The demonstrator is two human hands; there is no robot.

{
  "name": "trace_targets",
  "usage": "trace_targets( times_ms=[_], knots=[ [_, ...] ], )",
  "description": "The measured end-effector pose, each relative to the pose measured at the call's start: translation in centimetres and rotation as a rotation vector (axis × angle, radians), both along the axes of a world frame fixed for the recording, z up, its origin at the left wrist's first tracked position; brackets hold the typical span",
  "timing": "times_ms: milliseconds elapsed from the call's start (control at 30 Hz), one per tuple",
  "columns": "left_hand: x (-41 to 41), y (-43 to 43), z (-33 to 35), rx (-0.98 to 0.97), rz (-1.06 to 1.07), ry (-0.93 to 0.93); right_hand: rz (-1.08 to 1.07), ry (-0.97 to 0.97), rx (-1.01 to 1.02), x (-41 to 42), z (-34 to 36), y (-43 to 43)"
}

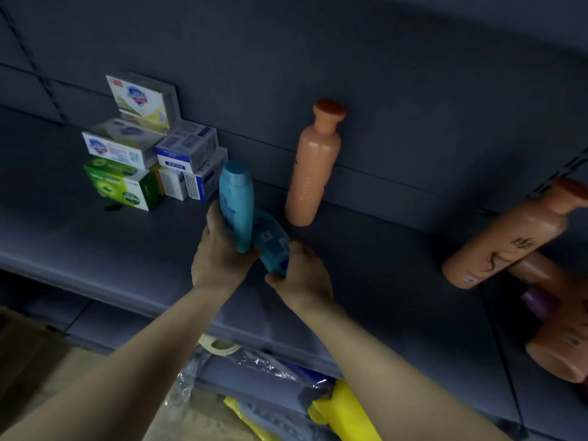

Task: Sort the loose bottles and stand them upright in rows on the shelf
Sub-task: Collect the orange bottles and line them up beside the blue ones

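Dark grey metal makes up the shelf (pixel 95 243) that spans the frame, with its back panel rising behind. At the centre we hold two bottles. Our left hand (pixel 219 256) curls its fingers round the lower end of a teal bottle (pixel 237 202), which is glossy and rounded, its cap end pointing up toward the back panel. Our right hand (pixel 302 278) grips a second teal bottle (pixel 273 243) at its near end; it is tilted, and a printed label with a small code faces us. The two bottles touch and cross near our hands. Just right of them a peach bottle (pixel 313 167) with an orange-brown cap stands upright against the back panel. At the right edge other peach bottles (pixel 506 240) lie tipped together. Boxes (pixel 149 154) are stacked at upper left.
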State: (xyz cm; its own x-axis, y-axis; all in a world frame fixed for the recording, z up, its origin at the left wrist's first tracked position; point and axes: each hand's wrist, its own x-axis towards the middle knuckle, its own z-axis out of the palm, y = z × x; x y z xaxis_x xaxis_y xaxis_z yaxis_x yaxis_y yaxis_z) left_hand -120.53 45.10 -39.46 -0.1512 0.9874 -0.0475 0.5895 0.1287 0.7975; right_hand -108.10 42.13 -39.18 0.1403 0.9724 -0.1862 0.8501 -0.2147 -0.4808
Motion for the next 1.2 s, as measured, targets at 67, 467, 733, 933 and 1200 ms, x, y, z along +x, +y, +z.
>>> trace_targets(
  times_ms=[67,467,733,933,1200],
  knots=[
    [-0.1,0.4,-0.3,0.049,0.014,-0.019,-0.009,-0.020,0.007,0.1,0.2,0.2],
    [4.2,-1.6,0.9,-0.019,-0.108,-0.014,-0.135,-0.090,0.092,4.6,0.7,-4.0],
    [11.5,-4.2,1.3,0.006,-0.275,-0.028,-0.350,-0.052,0.221,11.5,0.7,-7.7],
    [15.4,-5.4,1.0,-0.003,-0.326,-0.010,-0.409,-0.063,0.243,15.8,0.1,-9.4],
    [17.0,-5.6,0.7,-0.012,-0.335,0.021,-0.406,-0.063,0.230,16.5,-1.0,-10.7]
  ],
)
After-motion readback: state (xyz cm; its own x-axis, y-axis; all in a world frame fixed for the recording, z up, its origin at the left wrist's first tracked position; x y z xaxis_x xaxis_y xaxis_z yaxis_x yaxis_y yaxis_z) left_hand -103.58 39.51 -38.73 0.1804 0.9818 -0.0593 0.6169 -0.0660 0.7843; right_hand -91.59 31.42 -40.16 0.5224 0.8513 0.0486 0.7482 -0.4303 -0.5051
